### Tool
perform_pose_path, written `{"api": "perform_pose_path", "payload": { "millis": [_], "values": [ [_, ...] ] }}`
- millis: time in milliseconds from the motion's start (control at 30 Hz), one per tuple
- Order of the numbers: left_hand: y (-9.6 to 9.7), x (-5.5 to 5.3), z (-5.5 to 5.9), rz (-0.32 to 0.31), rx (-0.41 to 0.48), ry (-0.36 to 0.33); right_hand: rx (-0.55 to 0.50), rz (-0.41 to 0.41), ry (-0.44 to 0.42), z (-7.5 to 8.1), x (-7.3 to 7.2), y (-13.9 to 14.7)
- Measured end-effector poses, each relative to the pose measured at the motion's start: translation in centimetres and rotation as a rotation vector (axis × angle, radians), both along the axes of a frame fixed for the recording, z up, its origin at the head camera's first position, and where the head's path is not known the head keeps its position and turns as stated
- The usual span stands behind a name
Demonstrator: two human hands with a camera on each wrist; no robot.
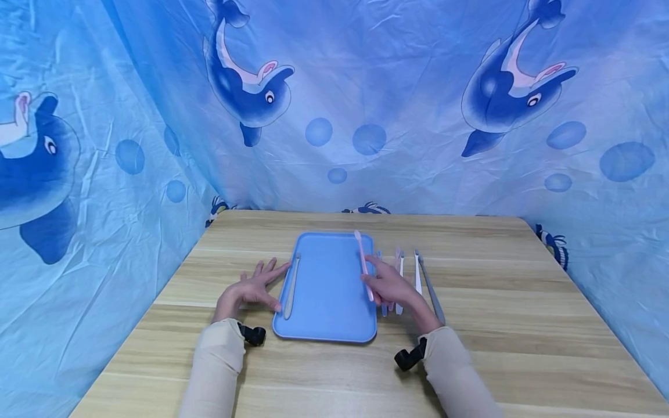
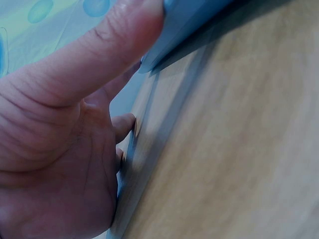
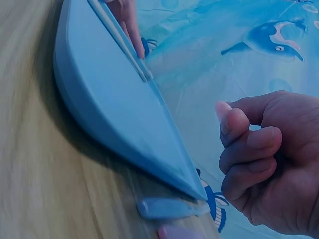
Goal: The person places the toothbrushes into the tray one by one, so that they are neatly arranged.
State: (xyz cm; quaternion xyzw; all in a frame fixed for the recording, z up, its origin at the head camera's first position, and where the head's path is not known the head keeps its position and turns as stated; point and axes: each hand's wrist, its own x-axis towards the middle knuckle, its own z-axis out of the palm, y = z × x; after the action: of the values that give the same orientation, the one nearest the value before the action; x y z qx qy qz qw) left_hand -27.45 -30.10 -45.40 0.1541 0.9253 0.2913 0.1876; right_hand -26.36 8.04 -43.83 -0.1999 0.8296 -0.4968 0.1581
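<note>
A pink toothbrush point(image 1: 363, 259), tilted with its head pointing away, is held in my right hand point(image 1: 391, 284) above the right edge of a blue tray point(image 1: 329, 290). The right wrist view shows curled fingers and only the pink end of the brush point(image 3: 223, 110). Inside the tray, along its left side, lies a grey toothbrush point(image 1: 292, 288). My left hand point(image 1: 255, 288) is spread at the tray's left edge, thumb and a fingertip touching the rim. In the left wrist view the thumb point(image 2: 104, 55) lies against the tray's side point(image 2: 179, 30).
Right of the tray, on the wooden table point(image 1: 522, 325), lie several more toothbrushes: a blue one point(image 3: 167, 208), a pink one point(image 3: 182, 232), white ones point(image 1: 417, 273) and a dark grey one point(image 1: 432, 295). A blue dolphin-patterned curtain point(image 1: 407, 69) hangs behind the table and along its sides.
</note>
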Motion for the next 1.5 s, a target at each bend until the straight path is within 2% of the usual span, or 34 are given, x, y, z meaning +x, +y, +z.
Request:
{"api": "perform_pose_path", "payload": {
  "millis": [733,1500],
  "values": [
    [-0.2,-0.4,-0.2,-0.005,-0.006,-0.005,-0.083,0.025,-0.017,0.2,0.1,-4.3],
    [-0.1,-0.2,0.0,0.004,-0.009,-0.006,-0.134,-0.025,-0.039,-0.3,0.3,-7.6]
  ]
}}
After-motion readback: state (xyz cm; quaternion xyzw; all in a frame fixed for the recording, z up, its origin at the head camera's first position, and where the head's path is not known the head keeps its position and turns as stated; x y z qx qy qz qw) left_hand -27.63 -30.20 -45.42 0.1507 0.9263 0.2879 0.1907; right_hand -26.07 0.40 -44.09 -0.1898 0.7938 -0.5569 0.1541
